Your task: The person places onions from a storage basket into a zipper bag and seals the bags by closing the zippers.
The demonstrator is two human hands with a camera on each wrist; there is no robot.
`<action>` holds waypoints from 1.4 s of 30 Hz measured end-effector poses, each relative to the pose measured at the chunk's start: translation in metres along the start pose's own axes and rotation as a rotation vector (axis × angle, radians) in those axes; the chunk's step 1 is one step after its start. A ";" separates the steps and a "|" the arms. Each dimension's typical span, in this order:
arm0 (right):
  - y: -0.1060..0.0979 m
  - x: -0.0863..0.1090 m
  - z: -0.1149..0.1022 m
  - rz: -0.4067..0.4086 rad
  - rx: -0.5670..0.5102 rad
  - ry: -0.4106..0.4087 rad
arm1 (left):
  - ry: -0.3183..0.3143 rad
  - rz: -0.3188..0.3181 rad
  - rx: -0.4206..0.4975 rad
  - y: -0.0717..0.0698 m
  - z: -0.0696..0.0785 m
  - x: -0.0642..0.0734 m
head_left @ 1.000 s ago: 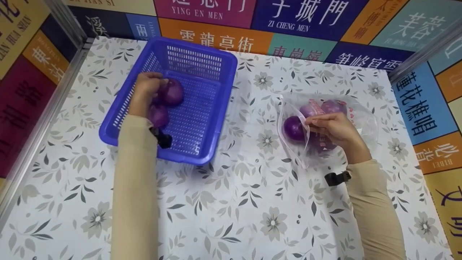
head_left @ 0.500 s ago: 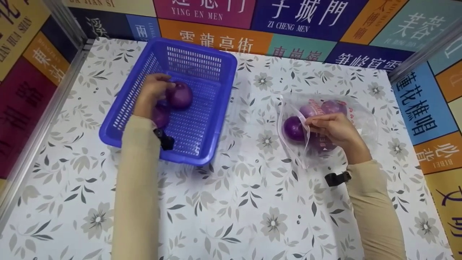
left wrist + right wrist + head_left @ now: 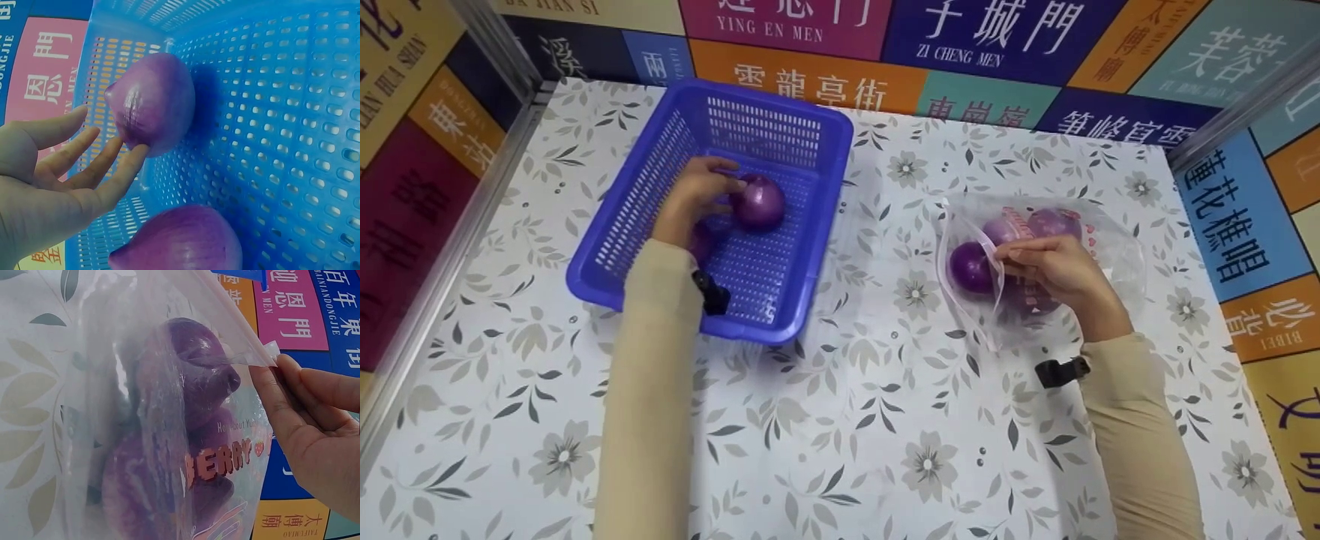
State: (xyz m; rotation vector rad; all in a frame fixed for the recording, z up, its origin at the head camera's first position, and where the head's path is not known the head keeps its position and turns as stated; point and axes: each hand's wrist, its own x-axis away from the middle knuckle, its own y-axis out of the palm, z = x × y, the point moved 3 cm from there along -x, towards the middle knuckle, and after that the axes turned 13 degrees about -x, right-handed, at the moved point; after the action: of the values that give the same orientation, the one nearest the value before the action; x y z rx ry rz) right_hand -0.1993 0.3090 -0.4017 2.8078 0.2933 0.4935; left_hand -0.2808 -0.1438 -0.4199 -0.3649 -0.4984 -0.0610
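Note:
Inside the blue plastic basket, my left hand reaches toward a red onion. Its fingers are extended and spread, fingertips right at the onion's lower side in the left wrist view, thumb apart from it. A second red onion lies below the hand and is partly hidden by it in the head view. My right hand pinches the opening edge of a clear plastic zip bag between thumb and fingers. Several red onions are in the bag; one onion sits at its mouth.
The table has a white leaf-and-flower cover. Panels with printed characters stand along the back and both sides. The basket is at the back left, the bag to the right, with a stretch of tabletop between.
My left hand has moved right within the basket; the onion at its fingers has shifted right too, and the fingers have spread from it. My right hand and the bag stay still.

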 end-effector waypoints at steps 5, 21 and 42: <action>0.001 0.000 -0.001 0.004 0.007 0.004 | 0.015 -0.012 -0.014 0.007 0.002 -0.002; 0.001 0.001 0.000 -0.020 -0.034 -0.013 | -0.024 -0.042 -0.041 0.025 0.005 -0.007; -0.003 0.000 0.001 0.005 0.005 0.003 | -0.010 -0.137 -0.128 0.034 0.003 -0.006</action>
State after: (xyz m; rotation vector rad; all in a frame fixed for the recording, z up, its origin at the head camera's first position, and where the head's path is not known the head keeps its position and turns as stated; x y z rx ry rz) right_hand -0.1990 0.3117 -0.4033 2.8132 0.2892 0.4988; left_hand -0.2827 -0.1111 -0.4313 -0.4560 -0.5301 -0.2247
